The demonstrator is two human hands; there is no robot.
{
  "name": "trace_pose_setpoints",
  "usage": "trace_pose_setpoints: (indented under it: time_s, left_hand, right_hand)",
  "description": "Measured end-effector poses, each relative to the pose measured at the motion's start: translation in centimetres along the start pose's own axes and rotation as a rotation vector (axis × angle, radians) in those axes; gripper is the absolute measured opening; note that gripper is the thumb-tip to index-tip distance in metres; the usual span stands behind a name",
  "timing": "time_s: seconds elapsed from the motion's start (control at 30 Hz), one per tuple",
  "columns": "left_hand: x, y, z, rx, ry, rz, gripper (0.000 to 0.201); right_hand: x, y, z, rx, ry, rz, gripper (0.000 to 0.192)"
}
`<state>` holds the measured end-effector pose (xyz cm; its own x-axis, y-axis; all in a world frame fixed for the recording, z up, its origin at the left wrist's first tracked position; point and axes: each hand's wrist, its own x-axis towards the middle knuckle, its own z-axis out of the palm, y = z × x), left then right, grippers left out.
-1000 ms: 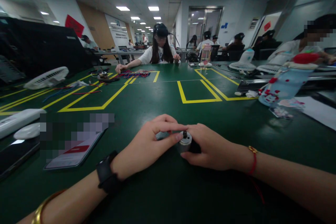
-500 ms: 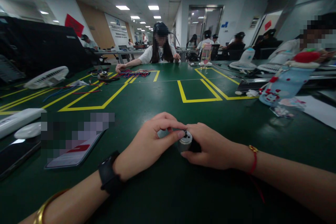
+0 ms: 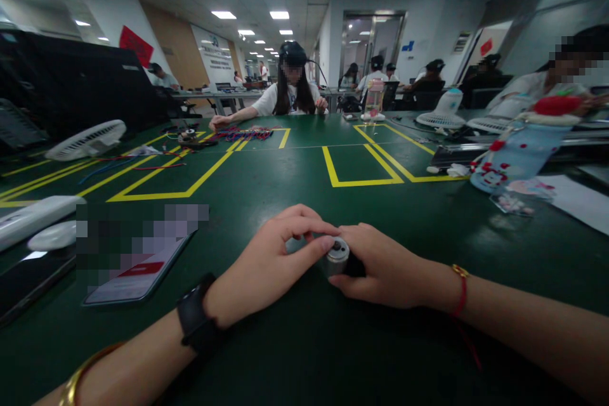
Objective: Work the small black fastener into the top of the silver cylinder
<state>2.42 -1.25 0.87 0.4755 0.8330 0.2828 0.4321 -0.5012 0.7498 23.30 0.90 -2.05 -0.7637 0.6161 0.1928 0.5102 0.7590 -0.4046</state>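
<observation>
- Metal cylinder [image 3: 337, 259]: I locate it between my two hands, at the left-facing, inner side of the right-hand grip. Long axis: close to upright, end face with dark central stub [image 3: 337, 245] uppermost. Base: hidden; I cannot tell whether it meets the table [image 3: 257, 187].
- Right hand [image 3: 380, 263]: nearer to the cylinder body. I have it closed around the cylinder from the right, thumb on the near side.
- Left hand [image 3: 276, 260]: left of the grip. Thumb and index finger reach rightward over the end face, beside the stub; I cannot tell whether they pinch it.
- Phone [image 3: 136, 285]: flat on the table, well left of the grip.
- Blue bottle [image 3: 521, 146]: beyond the grip, far to its right.
</observation>
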Motion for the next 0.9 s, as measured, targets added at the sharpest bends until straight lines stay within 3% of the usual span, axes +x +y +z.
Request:
trace_pose_setpoints:
  time_s: [0.27,0.4,0.57,0.73,0.9]
  left_hand:
    - [-0.1,-0.1,-0.4,-0.059,0.016,-0.019,0.02]
    - [0.1,-1.4,-0.8,-0.162,0.091,-0.145,0.02]
    - [0.5,-3.8,-0.8,-0.526,0.214,-0.396,0.022]
    - [0.6,-5.3,-1.4,-0.902,0.253,-0.448,0.015]
    - [0.7,-5.4,-1.8,-1.004,0.248,-0.464,0.012]
  right_hand:
    - [0.0,-0.1,-0.1,-0.041,0.01,0.012,0.022]
    - [0.1,-0.4,-0.4,-0.013,0.0,0.015,0.021]
    - [0.0,-0.4,-0.4,-0.019,-0.005,0.017,0.02]
    - [-0.1,-0.3,-0.4,-0.021,-0.004,0.029,0.022]
    - [0.0,-0.4,-0.5,-0.022,-0.022,0.048,0.023]
